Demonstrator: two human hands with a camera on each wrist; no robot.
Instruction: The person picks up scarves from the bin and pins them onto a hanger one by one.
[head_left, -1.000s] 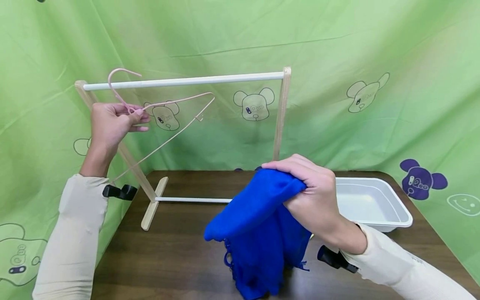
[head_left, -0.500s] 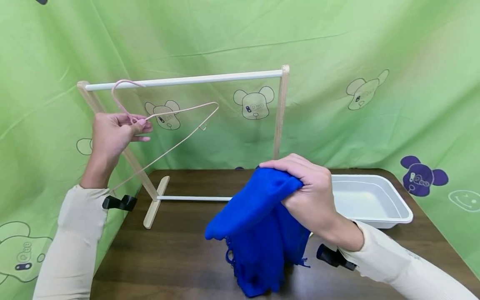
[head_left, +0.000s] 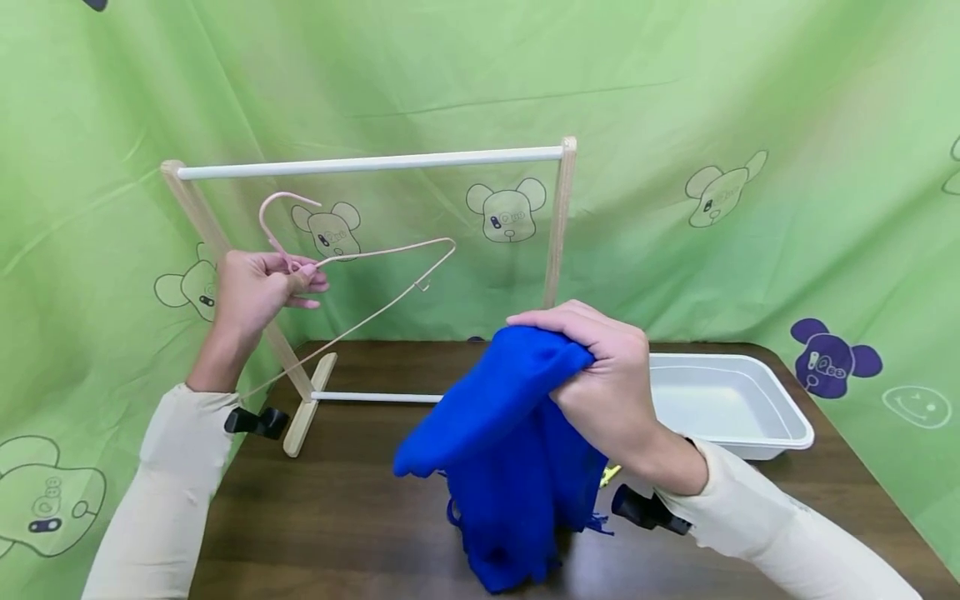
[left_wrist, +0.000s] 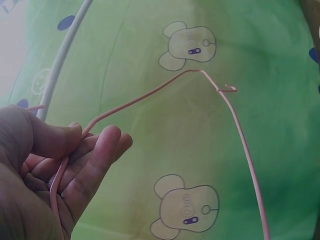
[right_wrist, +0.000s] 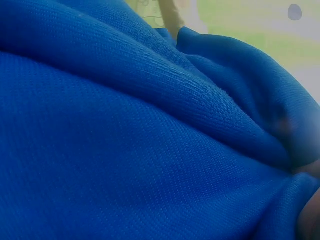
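Note:
My left hand (head_left: 258, 292) pinches a thin pink wire clothes hanger (head_left: 378, 250) at the base of its hook, in front of the left side of the rack. The hook points up, just below the rack's top bar. In the left wrist view, the hanger (left_wrist: 140, 98) runs between thumb and fingers, and a small notch hook shows near its shoulder. My right hand (head_left: 611, 375) grips a folded blue scarf (head_left: 502, 408) with fringed ends, which hangs down over the table. Blue cloth (right_wrist: 125, 135) fills most of the right wrist view and hides most of that hand.
A small wooden garment rack (head_left: 558, 225) with a white top bar (head_left: 375, 162) stands on the brown table (head_left: 322, 517). A white plastic tub (head_left: 731, 400) sits at the right. Something small and yellow (head_left: 610, 474) peeks out behind the scarf. Green printed cloth surrounds the table.
My left hand has moved down and a little to the right with the hanger, whose hook dropped from above bar height to below it. The right hand and scarf shifted slightly left.

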